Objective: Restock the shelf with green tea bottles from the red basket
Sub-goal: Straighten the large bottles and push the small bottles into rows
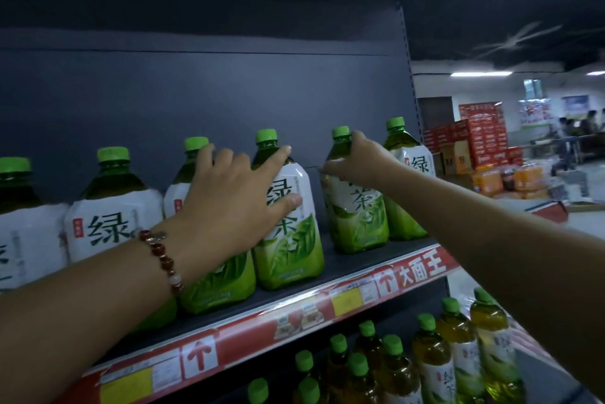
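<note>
Two bare forearms come into the head view from the lower edge, and no sleeve shows on either one up to the border of the picture. The left hand point(229, 197) has short nails without visible polish, and no ring shows on its fingers. On the left wrist sits a bracelet point(162, 258) of round beads, mostly dark red-brown and glossy, with one pale bead and what is perhaps a small metal charm. The right hand point(358, 161) and its wrist carry no jewellery in the part that shows.
</note>
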Motion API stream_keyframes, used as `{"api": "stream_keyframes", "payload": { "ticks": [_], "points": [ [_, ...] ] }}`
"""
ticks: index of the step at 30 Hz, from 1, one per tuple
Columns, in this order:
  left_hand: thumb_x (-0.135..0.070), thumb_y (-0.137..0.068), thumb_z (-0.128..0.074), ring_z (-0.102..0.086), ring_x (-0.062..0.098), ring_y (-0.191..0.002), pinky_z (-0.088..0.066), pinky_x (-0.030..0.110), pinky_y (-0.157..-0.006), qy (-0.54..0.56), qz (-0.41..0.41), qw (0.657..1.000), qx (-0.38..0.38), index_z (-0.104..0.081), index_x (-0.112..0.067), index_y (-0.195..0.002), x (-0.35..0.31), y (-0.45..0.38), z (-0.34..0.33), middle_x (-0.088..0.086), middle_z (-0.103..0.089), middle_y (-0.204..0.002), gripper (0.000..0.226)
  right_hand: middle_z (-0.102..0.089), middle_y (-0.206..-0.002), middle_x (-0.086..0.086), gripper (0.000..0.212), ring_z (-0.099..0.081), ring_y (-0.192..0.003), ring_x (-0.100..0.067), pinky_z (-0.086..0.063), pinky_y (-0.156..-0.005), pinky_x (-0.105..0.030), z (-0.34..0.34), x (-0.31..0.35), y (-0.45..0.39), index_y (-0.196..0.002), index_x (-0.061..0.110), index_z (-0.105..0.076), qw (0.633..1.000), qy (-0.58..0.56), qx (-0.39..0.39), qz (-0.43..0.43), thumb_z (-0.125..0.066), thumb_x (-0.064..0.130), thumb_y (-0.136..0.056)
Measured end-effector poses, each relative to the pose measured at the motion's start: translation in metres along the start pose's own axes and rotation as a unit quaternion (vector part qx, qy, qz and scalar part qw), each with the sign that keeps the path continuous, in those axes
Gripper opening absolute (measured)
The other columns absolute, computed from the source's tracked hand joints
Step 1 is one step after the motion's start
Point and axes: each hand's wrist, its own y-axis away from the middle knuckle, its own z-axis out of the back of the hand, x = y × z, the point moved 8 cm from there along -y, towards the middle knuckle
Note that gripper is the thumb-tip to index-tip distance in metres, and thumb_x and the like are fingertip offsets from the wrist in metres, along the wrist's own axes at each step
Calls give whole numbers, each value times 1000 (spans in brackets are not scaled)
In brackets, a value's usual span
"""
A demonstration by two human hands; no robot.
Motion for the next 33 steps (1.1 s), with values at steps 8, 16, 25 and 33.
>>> {"api": "stream_keyframes", "payload": {
  "ticks": [8, 16, 25, 33],
  "points": [
    [-76, -89, -12, -52, 32, -102, -29, 46, -100, 22, -6, 999, -31, -19, -37, -155, 2, 3, -2, 11, -61, -100, 77, -66, -100, -7, 38, -63, -91, -23, -52, -80, -34, -2, 5, 6, -107, 12, -65, 998, -41, 18, 33, -72, 39, -81],
    [-76, -85, -12, -52, 33, -101, -28, 45, -99, 19, -3, 999, -44, -19, -36, -155, 2, 5, -2, 12, -60, -97, 81, -64, -111, 0, 51, -61, -102, -19, -49, -86, -32, -5, 16, 20, -115, 21, -60, 992, -90, 34, 87, -72, 55, -79],
    [-76, -86, -15, -52, 34, -101, -30, 45, -98, 22, -7, 999, -43, -20, -34, -156, 2, 5, -1, 14, -61, -97, 81, -65, -115, -1, 62, -60, -107, -23, -49, -95, -45, -7, 15, 24, -117, 26, -57, 987, -97, -4, 130, -60, 72, -76],
    [-77, -86, -11, -50, 33, -105, -29, 45, -101, 21, -5, 999, -24, -15, -36, -156, 1, 5, 1, 12, -59, -100, 81, -42, -143, -2, 101, -50, -125, -21, -49, -100, -46, -23, -10, 49, -153, 27, -21, 971, -222, -1, 89, -67, 68, -73]
  ]
}}
